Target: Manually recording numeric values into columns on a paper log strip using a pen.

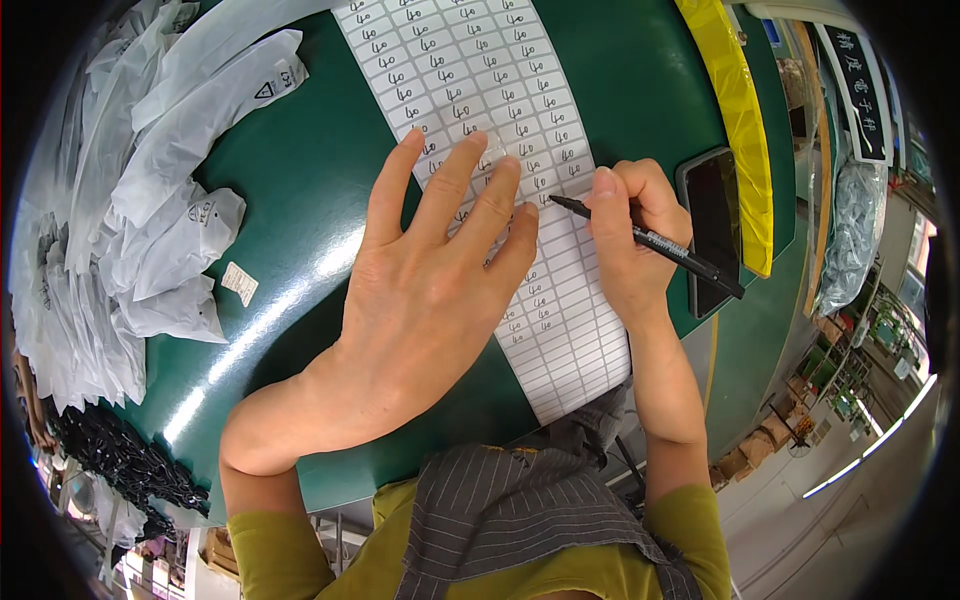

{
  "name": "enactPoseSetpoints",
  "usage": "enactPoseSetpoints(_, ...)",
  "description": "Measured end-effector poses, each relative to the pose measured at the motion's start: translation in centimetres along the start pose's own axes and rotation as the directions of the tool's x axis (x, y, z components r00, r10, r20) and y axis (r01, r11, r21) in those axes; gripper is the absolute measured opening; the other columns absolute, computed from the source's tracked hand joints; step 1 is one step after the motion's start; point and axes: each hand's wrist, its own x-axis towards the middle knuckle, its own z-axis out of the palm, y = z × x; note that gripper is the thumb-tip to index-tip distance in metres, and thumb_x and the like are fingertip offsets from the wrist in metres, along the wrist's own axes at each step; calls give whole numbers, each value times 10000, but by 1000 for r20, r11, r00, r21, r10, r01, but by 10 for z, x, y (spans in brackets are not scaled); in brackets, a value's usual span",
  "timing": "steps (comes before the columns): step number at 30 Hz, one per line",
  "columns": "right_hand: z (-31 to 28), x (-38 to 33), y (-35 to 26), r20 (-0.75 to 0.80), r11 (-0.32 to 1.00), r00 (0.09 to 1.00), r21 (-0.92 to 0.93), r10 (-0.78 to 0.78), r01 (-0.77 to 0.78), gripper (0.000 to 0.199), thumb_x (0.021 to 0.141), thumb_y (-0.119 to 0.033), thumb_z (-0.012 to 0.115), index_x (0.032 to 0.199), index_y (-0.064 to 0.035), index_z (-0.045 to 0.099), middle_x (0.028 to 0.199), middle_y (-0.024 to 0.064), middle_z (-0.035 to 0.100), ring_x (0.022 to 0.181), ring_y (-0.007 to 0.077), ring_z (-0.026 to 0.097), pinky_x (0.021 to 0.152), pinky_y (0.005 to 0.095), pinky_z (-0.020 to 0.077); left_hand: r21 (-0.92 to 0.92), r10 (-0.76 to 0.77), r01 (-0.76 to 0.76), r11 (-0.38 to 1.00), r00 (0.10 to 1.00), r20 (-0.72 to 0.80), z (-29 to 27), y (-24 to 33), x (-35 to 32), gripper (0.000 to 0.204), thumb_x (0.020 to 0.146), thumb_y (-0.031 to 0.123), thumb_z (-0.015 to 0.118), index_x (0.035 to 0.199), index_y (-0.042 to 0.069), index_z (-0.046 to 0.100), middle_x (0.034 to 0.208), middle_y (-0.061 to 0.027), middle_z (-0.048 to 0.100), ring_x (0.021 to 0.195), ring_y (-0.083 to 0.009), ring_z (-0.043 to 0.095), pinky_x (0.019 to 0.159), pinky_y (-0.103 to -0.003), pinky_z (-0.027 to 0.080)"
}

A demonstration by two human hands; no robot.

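Note:
A long white sheet of small blank-bordered labels (550, 320) runs across the green table toward me, many of its cells filled with handwritten black marks. My left hand (430, 260) lies flat on the sheet with fingers spread, covering some of the cells. In my right hand (640, 230) is a black marker pen (690, 262), pinched between thumb and fingers. Its tip touches or hovers just over a cell right of my left fingertips; which one I cannot tell. Cells lower on the sheet's right side are unmarked.
Clear plastic bags (150, 170) are heaped at the left, with a small loose label (238, 284) beside them. Black cord-like parts (120, 460) pile at the lower left. A dark smartphone (712, 225) and a yellow strip (745, 150) lie right of my right hand on the green table (300, 240).

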Motion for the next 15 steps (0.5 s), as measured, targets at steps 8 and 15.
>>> enactPoseSetpoints(8, -13, 4, 0, -122, 988, 985, 117, 120, -106, 202, 908, -56, 653, 737, -9, 558, 615, -44, 517, 551, 5, 405, 497, 181, 327, -7, 0, 0, 1000, 1000, -6, 1, -2, -2, 332, 723, 95, 716, 1055, 85, 706, 1263, -93, 597, 1266, -305, 497, 1105, -548, 300)
enactPoseSetpoints(15, -14, 5, 8, -91, 997, 993, 14, 76, -75, 190, 890, -63, 681, 748, -9, 567, 595, -33, 517, 548, 13, 419, 497, 194, 346, -7, 0, 0, 1000, 1000, 12, -1, 1, 2, 326, 730, 92, 718, 1056, 86, 706, 1271, -95, 594, 1272, -305, 490, 1107, -546, 298)
